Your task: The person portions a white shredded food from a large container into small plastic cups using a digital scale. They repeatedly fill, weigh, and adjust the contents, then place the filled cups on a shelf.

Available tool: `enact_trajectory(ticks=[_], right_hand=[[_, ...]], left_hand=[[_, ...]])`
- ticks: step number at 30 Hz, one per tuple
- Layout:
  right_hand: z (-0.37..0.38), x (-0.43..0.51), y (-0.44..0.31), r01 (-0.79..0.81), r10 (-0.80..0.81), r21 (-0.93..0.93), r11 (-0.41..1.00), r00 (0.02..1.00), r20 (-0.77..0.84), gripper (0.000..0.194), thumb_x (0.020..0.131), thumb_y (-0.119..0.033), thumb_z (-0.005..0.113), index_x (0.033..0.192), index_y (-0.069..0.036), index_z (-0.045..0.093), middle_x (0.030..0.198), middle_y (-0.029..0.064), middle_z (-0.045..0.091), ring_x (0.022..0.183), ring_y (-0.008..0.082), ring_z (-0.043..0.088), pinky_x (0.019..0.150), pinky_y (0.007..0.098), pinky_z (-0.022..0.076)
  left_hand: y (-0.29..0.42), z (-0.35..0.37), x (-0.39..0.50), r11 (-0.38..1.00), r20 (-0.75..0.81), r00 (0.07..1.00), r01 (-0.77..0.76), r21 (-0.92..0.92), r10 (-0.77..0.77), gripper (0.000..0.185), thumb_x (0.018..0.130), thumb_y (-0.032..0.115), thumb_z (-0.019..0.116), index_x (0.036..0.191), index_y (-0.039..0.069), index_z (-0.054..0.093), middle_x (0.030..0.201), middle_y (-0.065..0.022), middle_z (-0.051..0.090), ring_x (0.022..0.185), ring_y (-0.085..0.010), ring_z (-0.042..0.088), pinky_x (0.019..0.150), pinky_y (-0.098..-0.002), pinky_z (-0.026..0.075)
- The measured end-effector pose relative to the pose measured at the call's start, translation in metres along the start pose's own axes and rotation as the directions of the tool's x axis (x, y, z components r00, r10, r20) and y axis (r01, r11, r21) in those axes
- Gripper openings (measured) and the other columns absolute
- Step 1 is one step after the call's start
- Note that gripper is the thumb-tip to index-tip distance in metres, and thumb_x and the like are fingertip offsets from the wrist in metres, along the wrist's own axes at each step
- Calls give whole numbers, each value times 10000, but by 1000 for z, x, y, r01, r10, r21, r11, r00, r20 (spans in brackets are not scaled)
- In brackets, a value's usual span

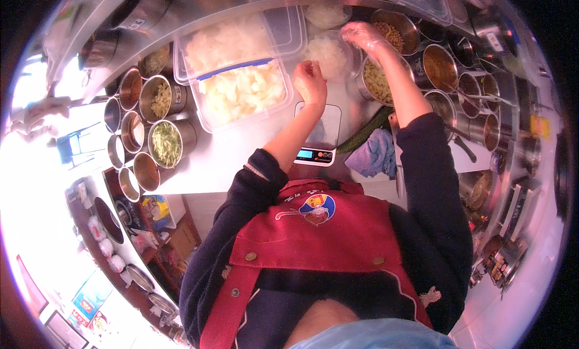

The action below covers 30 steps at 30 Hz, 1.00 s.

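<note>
My bare left hand [311, 83] is bent at the lower left rim of a clear plastic bowl [325, 56] holding white, pale strands. Whether its fingers grip the rim is not plain. A clear plastic glove covers my right hand [364, 38], which is at the bowl's upper right side; its fingertips are blurred. A second bowl of similar white food [326, 15] sits just beyond. Under my left forearm lies a kitchen scale [329, 123] with a lit display. To the left, two clear plastic boxes hold pale flat pieces, the nearer one [244, 96] with a blue-edged strip across it.
Metal pots of diced [382, 80] and shredded [165, 143] food stand on both sides. Right of the scale are a cucumber [364, 132], a bluish cloth [375, 154] and a knife [400, 181]. A metal shelf edge [235, 4] crosses the far side.
</note>
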State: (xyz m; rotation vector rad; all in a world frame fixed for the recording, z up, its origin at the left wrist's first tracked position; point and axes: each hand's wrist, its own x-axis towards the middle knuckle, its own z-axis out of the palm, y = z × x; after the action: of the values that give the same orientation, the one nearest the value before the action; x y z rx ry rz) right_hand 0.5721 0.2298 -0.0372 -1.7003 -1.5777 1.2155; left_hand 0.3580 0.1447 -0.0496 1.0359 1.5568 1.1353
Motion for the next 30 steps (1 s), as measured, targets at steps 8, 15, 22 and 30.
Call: enact_trajectory(ticks=[8,15,22,30], right_hand=[[34,33,13,25,-175,-540,841,958,-228,277,842,-315,627,1051,-147,697,1089,108,669,1030,283,623,902,374,477],[52,26,-19,-108,-32,-487,866,962,-271,236,832,-246,581,1015,-171,710,1071,114,671,1005,308,632,886,407,498],[42,29,3,16,-171,-493,870,947,-271,242,831,-223,557,1004,-142,705,1048,148,671,994,327,637,887,431,503],[19,7,-15,-93,-118,-554,827,936,-333,278,852,-255,541,1049,-111,677,1052,174,657,999,361,626,879,445,503]], left_hand=[[-22,12,17,847,-225,915,-187,498,335,152,835,83,613,900,-10,512,861,-175,565,803,-369,555,728,-464,447],[-65,11,33,591,86,990,-133,795,107,226,845,181,641,909,-3,527,825,-105,588,743,-311,595,690,-484,451],[-49,9,40,103,596,803,-595,797,22,353,897,397,537,969,52,564,842,-70,606,742,-299,609,656,-462,491],[-26,27,41,957,51,956,289,15,-289,326,895,360,540,940,38,567,830,-81,614,707,-300,617,621,-453,501]])
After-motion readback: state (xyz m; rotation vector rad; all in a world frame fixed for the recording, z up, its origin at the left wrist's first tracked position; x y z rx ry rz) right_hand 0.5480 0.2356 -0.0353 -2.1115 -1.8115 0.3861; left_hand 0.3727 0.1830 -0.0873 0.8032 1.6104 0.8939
